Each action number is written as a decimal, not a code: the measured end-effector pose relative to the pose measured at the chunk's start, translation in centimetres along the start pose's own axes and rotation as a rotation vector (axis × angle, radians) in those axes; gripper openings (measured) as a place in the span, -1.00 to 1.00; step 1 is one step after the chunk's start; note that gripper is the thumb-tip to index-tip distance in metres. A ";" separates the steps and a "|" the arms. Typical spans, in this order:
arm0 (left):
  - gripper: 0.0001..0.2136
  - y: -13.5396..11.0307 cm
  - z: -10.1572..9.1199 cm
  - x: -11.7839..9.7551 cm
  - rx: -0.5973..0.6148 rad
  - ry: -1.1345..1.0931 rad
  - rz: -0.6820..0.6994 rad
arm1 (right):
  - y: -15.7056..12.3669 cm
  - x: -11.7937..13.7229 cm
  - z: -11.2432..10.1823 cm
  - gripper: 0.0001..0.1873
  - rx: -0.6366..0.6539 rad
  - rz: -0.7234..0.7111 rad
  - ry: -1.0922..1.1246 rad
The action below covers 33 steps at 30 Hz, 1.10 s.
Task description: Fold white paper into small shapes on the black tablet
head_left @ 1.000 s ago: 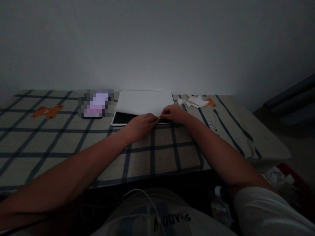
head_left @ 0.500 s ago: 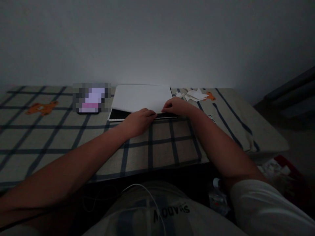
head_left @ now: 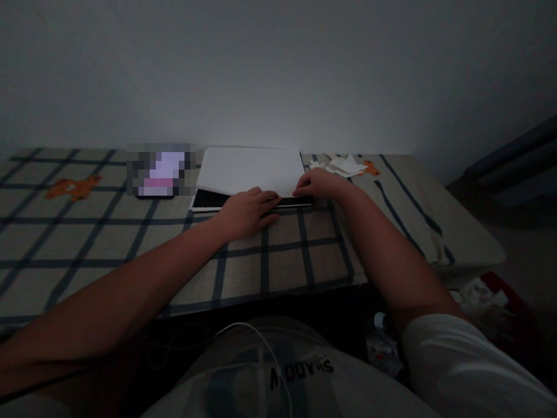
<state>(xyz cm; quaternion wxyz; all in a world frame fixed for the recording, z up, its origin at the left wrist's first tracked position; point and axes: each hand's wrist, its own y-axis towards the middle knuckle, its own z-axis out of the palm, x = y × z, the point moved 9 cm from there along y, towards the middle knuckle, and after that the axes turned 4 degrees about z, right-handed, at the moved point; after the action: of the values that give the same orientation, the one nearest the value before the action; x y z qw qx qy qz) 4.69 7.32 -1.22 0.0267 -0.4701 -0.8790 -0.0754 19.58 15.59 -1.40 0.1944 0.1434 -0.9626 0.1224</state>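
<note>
A white sheet of paper (head_left: pixel 250 168) lies over a flat black board with white edges (head_left: pixel 209 200); a black strip shows along the near side. My left hand (head_left: pixel 248 213) rests over the near edge, its fingers stretched to the right across the sheet's border and its thumb apart below. At the sheet's near right corner my right hand (head_left: pixel 317 184) has thumb and fingers pinched on the paper's edge. Just beyond that hand, torn white paper scraps (head_left: pixel 343 165) sit on the tablecloth.
A phone (head_left: pixel 161 174) with a lit, blurred screen lies to the left on the checked tablecloth (head_left: pixel 108 238). Behind the table stands a pale wall (head_left: pixel 261 69). Below right are a clear plastic bottle (head_left: pixel 383 345) and a red bin (head_left: pixel 517 313) with crumpled paper. A white cable (head_left: pixel 261 339) crosses my lap.
My left thumb has spread away from the fingers, which lie flatter along the edge. My right hand has shifted slightly right along the sheet's edge. The whole view has tilted slightly.
</note>
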 end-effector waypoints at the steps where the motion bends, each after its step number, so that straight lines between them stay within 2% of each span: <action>1: -0.48 0.1 0.0 -0.1 0.000 0.007 0.009 | -0.1 -0.1 0.0 -0.77 0.008 0.005 0.014; 7: -0.46 0.5 0.2 0.1 0.004 0.033 0.004 | -0.7 0.0 -0.1 -0.77 0.047 0.012 0.039; 15: -0.46 0.4 0.0 -0.1 0.004 0.064 -0.022 | -1.7 0.1 -1.3 -0.71 0.033 0.008 -0.075; 24: -0.47 0.0 -0.5 0.1 0.029 0.098 -0.071 | -0.6 0.6 -0.1 -0.70 0.028 -0.075 -0.029; 33: -0.46 0.1 -0.3 0.3 0.024 0.103 -0.069 | -0.4 -0.2 -0.2 -0.73 0.040 0.003 -0.083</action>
<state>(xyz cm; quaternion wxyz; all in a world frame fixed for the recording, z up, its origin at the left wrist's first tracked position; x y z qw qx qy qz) 4.65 7.57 -0.91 0.0748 -0.4348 -0.8929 -0.0900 19.97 15.28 -1.25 0.1511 0.1507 -0.9674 0.1361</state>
